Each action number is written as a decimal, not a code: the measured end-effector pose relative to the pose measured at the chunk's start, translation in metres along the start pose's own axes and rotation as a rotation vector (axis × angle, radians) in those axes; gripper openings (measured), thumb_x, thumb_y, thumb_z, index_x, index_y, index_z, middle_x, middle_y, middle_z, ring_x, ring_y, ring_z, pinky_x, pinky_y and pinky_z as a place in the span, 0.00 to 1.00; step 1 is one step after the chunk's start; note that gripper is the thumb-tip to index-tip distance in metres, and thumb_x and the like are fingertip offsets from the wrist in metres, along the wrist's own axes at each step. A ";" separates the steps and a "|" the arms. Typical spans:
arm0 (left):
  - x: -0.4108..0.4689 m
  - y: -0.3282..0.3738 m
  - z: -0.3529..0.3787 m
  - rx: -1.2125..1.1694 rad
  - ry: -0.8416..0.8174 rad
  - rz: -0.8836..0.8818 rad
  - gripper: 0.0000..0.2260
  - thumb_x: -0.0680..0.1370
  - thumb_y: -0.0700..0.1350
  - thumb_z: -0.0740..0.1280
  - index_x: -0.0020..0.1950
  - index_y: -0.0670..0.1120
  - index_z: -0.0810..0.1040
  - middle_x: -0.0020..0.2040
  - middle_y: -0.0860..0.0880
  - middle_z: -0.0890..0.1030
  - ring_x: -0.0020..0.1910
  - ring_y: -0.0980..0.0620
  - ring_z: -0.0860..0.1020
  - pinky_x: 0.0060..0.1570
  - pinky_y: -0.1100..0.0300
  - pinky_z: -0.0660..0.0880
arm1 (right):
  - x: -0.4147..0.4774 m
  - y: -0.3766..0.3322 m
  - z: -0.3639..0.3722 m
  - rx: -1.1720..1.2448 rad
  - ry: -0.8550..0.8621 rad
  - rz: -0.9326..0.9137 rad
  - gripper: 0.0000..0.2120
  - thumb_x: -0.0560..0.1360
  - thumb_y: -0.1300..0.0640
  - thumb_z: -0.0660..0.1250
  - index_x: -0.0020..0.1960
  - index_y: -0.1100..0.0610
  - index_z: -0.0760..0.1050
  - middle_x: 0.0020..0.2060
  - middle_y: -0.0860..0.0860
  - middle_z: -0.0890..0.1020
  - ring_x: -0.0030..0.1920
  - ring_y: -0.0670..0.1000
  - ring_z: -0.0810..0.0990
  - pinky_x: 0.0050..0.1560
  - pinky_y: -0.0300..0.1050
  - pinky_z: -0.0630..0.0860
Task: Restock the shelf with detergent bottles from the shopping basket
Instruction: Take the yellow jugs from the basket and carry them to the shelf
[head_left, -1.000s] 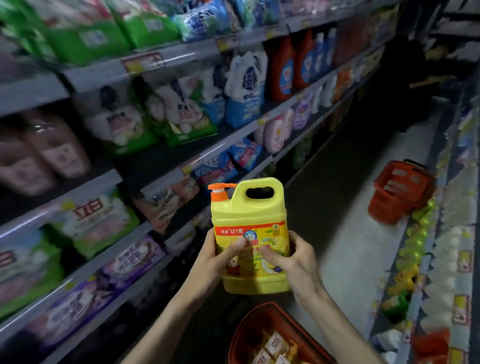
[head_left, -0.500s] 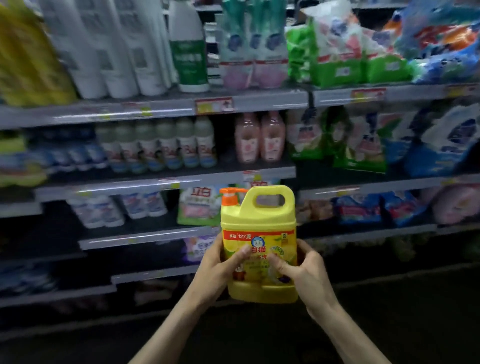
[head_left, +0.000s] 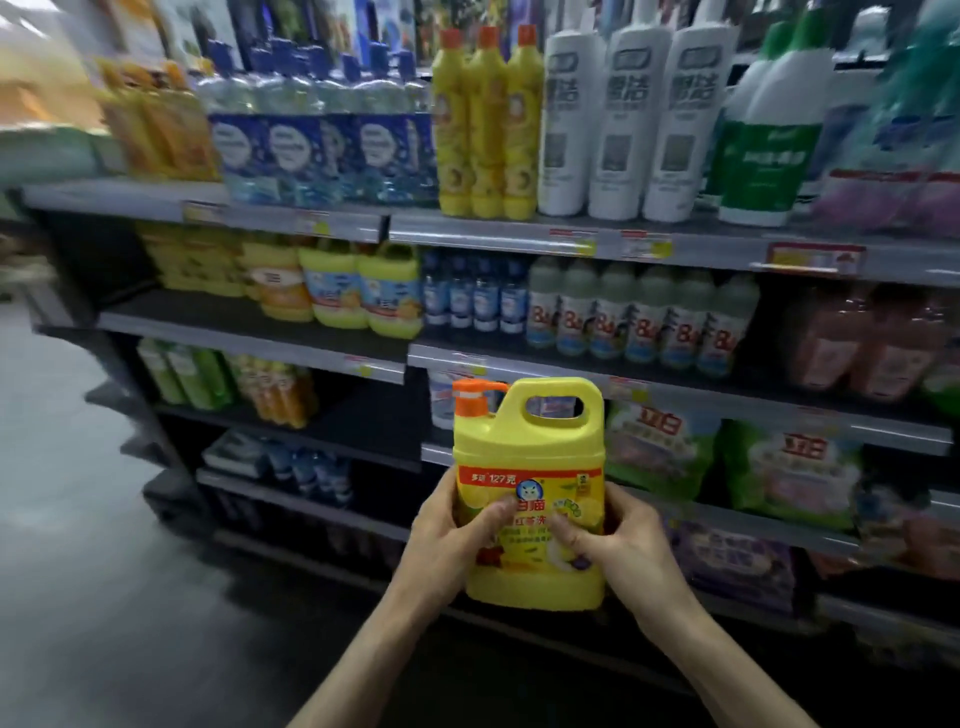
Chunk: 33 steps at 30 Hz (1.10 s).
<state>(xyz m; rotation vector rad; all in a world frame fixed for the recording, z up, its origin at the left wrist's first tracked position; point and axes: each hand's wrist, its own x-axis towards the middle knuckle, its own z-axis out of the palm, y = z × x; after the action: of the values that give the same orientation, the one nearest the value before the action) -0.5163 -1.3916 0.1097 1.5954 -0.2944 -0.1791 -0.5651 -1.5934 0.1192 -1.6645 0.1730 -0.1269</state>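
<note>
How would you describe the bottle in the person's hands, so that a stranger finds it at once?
In front of the store shelves, low in the middle of the view, the left hand and the right hand grip one detergent jug by its sides. Alone off the shelf, it is yellow with a moulded handle, an orange pump and a red band across its label.

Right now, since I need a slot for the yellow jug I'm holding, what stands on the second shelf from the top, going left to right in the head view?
Yellow jugs → small blue bottles → pale green bottles → pink bottles.
</note>
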 end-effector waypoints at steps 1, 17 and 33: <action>0.000 -0.001 -0.016 0.004 0.024 -0.006 0.19 0.80 0.49 0.73 0.69 0.49 0.77 0.61 0.51 0.86 0.61 0.52 0.85 0.60 0.52 0.83 | 0.006 -0.001 0.016 -0.014 -0.025 -0.006 0.24 0.70 0.51 0.80 0.64 0.53 0.81 0.53 0.46 0.89 0.54 0.48 0.88 0.57 0.51 0.85; 0.047 -0.019 -0.215 0.071 0.328 -0.108 0.21 0.76 0.53 0.75 0.67 0.54 0.77 0.59 0.58 0.86 0.59 0.58 0.84 0.56 0.62 0.81 | 0.141 -0.010 0.213 -0.109 -0.391 -0.044 0.25 0.69 0.48 0.81 0.65 0.48 0.80 0.56 0.42 0.88 0.58 0.45 0.86 0.64 0.55 0.82; 0.153 -0.032 -0.397 0.186 0.679 -0.139 0.29 0.69 0.66 0.76 0.68 0.59 0.76 0.61 0.60 0.85 0.63 0.59 0.82 0.67 0.49 0.78 | 0.327 -0.040 0.407 -0.235 -0.684 -0.208 0.20 0.72 0.51 0.81 0.61 0.43 0.80 0.51 0.37 0.87 0.53 0.40 0.86 0.57 0.48 0.85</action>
<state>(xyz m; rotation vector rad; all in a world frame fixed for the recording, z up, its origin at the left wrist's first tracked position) -0.2511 -1.0574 0.1070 1.7618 0.3351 0.2929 -0.1670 -1.2538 0.1120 -1.8636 -0.5195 0.3186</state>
